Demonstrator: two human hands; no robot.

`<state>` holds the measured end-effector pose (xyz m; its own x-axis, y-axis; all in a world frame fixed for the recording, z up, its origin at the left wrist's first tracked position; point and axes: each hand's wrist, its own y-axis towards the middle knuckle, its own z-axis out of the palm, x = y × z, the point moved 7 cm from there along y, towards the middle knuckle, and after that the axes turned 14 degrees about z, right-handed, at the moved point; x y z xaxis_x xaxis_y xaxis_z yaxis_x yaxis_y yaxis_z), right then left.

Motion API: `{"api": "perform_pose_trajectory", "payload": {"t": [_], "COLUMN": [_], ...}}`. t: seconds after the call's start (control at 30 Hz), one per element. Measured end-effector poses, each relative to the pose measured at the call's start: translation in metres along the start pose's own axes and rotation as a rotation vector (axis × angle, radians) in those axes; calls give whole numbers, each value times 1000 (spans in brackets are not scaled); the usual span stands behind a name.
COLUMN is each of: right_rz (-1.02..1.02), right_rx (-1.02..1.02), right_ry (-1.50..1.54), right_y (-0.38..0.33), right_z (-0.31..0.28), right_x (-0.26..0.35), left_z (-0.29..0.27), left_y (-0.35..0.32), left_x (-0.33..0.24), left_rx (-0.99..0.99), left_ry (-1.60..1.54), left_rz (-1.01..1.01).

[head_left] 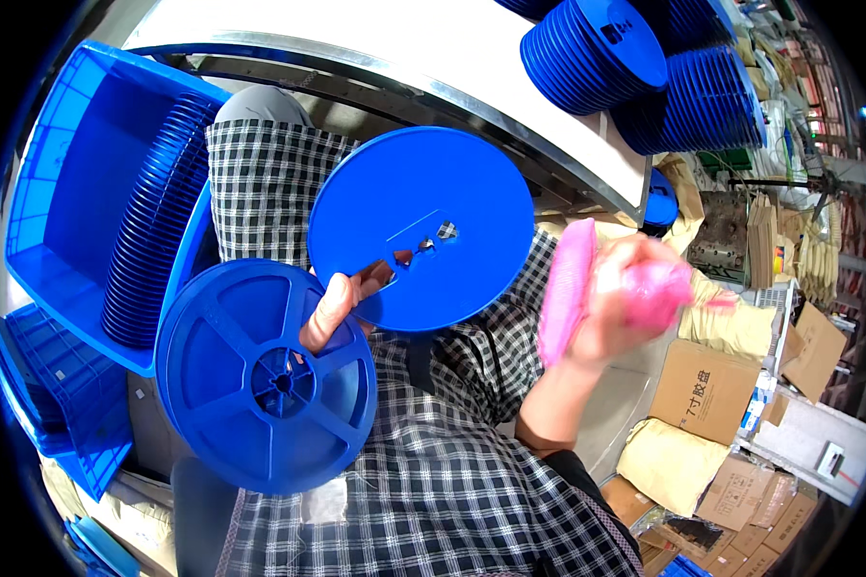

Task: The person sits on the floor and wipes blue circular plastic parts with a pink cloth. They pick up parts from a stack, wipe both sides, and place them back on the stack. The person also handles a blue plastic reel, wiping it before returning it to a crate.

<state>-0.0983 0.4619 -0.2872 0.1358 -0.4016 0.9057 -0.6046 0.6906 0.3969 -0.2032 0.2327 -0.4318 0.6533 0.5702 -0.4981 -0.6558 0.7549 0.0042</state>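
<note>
My left hand (329,315) is closed between two blue plastic reel discs. The solid-faced disc (366,207) is tilted above my lap, and part of the hand shows through its centre cut-outs. My thumb lies over the edge of the spoked disc (216,423), which has a round hub and overlaps my lap at the left. Most of my left fingers are hidden behind the solid disc. To the right, my right hand (611,313) is raised and blurred, closed around a bright pink cloth-like pad (568,288) that bulges out on both sides of the fist.
A blue bin (87,163) at the left holds a row of stacked discs (159,221). More disc stacks (587,58) stand on the white table (375,29) at the far side. Cardboard boxes (707,389) and a cream sack (672,462) lie on the floor at the right.
</note>
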Motion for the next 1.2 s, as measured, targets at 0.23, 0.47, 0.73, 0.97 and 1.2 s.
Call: {"api": "perform_pose_trajectory", "payload": {"t": [0.23,0.47,0.73,0.97,1.2], "right_rz": [-184,-339,11,532,791], "right_rx": [96,663,679,274,320], "right_ry": [-380,-181,-653,265,490], "right_y": [9,-36,-54,-37,-54], "right_z": [81,138,44,-8,22], "right_x": [-4,41,-19,-40,-44], "left_z": [-18,-28,-17,2,8], "left_y": [-25,-52,-38,-12,-5], "left_x": [-25,-40,-14,1,7], "left_rx": [-62,-114,-74,1,24], "left_ry": [54,85,36,6,13], "left_rz": [45,59,66,53,50]}}
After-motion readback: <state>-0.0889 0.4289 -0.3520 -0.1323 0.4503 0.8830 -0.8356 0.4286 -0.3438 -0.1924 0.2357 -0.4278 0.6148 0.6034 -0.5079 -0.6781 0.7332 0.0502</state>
